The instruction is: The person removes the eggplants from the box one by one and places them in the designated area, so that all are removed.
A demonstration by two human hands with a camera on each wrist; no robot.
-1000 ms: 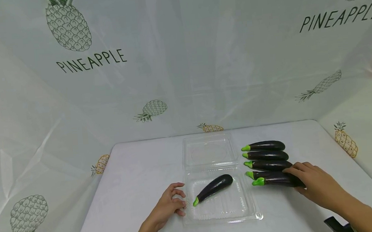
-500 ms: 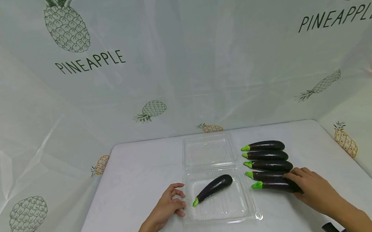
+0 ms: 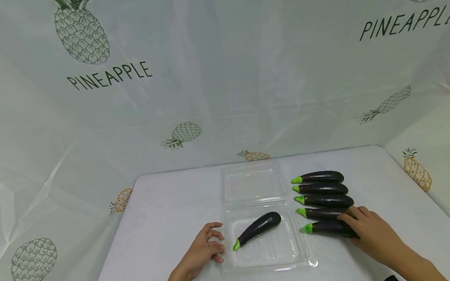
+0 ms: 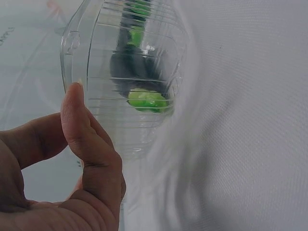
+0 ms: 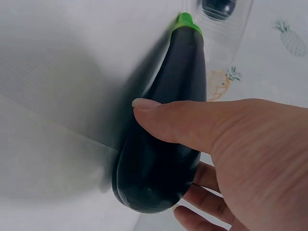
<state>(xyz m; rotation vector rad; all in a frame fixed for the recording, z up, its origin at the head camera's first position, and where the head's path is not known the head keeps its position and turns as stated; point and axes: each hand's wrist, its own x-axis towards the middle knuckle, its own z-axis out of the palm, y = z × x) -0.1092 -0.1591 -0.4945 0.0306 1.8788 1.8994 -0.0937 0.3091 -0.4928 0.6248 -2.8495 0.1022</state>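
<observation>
My right hand (image 3: 371, 235) grips a dark purple eggplant (image 3: 331, 229) with a green stem end, thumb across one side and fingers round the other. In the right wrist view the same eggplant (image 5: 178, 86) points its green tip toward the clear container (image 5: 226, 53). My left hand (image 3: 203, 248) is beside the left edge of the open clear plastic container (image 3: 274, 260), its fingers loosely bent and one fingertip right at the rim (image 4: 67, 62). Inside the container's base lies one eggplant (image 3: 259, 227), set diagonally, its green end toward the left hand.
Several more eggplants (image 3: 325, 201) lie in a row right of the container, green ends to the left. The container's lid (image 3: 252, 182) is folded back flat behind its base. A white-covered table (image 3: 166, 207) is enclosed by pineapple-printed sheeting (image 3: 219, 70).
My right hand has moved slightly left and toward the near side with the eggplant, which has separated from the one behind it. The left hand and container have stayed still.
</observation>
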